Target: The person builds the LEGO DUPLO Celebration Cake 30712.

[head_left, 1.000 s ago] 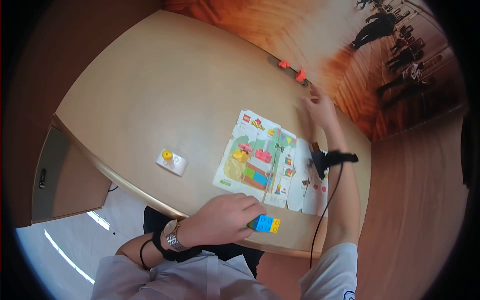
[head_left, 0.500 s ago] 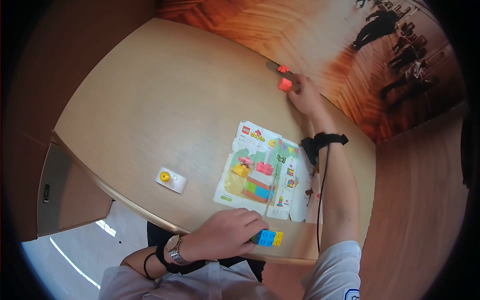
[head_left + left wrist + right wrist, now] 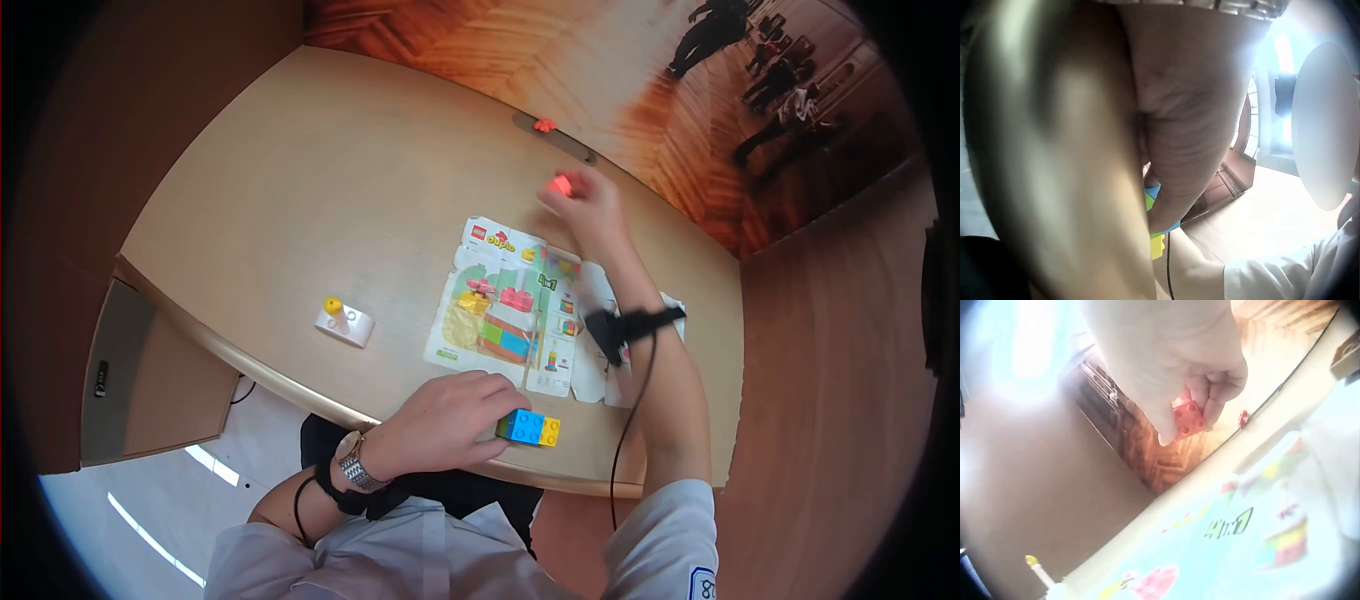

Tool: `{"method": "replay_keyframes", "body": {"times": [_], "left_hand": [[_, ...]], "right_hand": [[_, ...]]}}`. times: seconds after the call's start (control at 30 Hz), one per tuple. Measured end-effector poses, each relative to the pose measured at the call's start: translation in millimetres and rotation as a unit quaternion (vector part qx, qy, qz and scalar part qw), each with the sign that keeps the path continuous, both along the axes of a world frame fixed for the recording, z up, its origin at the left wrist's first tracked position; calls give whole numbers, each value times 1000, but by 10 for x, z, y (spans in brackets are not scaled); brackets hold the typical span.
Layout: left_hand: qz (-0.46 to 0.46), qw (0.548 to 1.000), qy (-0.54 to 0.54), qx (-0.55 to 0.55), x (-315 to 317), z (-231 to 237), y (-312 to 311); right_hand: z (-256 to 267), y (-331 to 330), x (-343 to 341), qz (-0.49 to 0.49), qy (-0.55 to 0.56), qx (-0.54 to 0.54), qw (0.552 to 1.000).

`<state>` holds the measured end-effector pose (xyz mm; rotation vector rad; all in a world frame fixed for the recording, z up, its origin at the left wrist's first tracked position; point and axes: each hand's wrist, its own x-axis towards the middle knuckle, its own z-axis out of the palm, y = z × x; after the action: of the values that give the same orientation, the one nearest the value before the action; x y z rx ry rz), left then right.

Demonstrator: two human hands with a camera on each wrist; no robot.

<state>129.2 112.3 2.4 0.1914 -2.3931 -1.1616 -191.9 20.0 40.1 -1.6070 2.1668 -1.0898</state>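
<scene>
In the head view my left hand point(image 3: 448, 418) grips a small stack of blue, yellow and green toy bricks point(image 3: 530, 427) by the table's front edge. Part of that stack is hidden behind the fingers. My right hand point(image 3: 594, 205) pinches a red toy brick point(image 3: 559, 186) over the far right of the table. In the right wrist view the red brick point(image 3: 1189, 419) shows its studs between thumb and fingers. A small red piece point(image 3: 545, 125) lies at the back edge. A white brick point(image 3: 346, 328) with a yellow-tipped candle piece point(image 3: 334, 305) stands at the left.
A creased picture sheet point(image 3: 455, 340) lies mid-table, partly beneath the right forearm. A cable point(image 3: 632, 430) hangs from the right wrist strap. Along the table's back edge runs a dark slot point(image 3: 570, 145), with a picture-covered wall point(image 3: 620, 100) behind it.
My right hand reached the red brick at the back edge, took hold of it and has drawn it slightly toward me. The left hand keeps its brick stack near the front edge.
</scene>
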Motion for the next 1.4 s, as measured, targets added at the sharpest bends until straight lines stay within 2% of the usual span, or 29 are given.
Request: {"method": "replay_keyframes", "body": {"times": [0.03, 0.1, 0.17, 0.3, 0.43, 0.53, 0.6, 0.73, 0.83, 0.9, 0.97, 1.03, 1.1, 1.13, 1.2, 1.33, 1.4], "left_hand": [[1, 1000, -3, -2, 0, 2, 6], [3, 1000, -12, -3, 2, 4, 15], [7, 1000, -21, -3, 3, 0, 12], [9, 1000, -18, -4, 8, 14, 14], [13, 1000, -3, -10, -6, -16, 29], [11, 1000, 6, -11, -11, -15, 31], [15, 1000, -2, -12, -8, -15, 28], [19, 1000, -21, -4, -6, 7, 24], [21, 999, -26, -9, -5, 31, 25], [21, 999, -21, -13, -8, 23, 32], [23, 999, -17, -14, -6, 9, 32], [21, 999, -15, -26, -9, 3, 30], [21, 999, -14, -29, -18, 14, 33], [25, 999, -16, -26, -12, 15, 36], [25, 999, -10, -24, -13, 3, 42], [21, 1000, -6, -18, -5, -14, 29], [23, 1000, -6, -15, -14, -31, 33]], "right_hand": [[69, 259, 25, 13, -78, 8, 997], [190, 812, 173, 21, -165, -24, 986], [323, 1405, 348, 39, -178, -1, 983], [527, 2279, 868, 92, -37, 73, 992], [442, 2582, 1105, 148, 24, 124, 981], [338, 2591, 1209, 164, 51, 92, 981], [313, 2570, 1244, 166, 126, 55, 977], [321, 2556, 1277, 156, 143, 59, 976], [382, 2507, 1188, 169, 113, 98, 974], [366, 2402, 916, 251, 11, 98, 963], [301, 2203, 616, 64, -18, 141, 988], [261, 1873, 243, -28, 119, 84, 989], [137, 1605, -116, -83, 172, 94, 977], [149, 1508, -226, -84, 171, 91, 977], [171, 1347, -332, -56, 203, 182, 961], [185, 1335, -109, -37, 272, 124, 954], [319, 1439, 148, 25, 127, 49, 990]]}}
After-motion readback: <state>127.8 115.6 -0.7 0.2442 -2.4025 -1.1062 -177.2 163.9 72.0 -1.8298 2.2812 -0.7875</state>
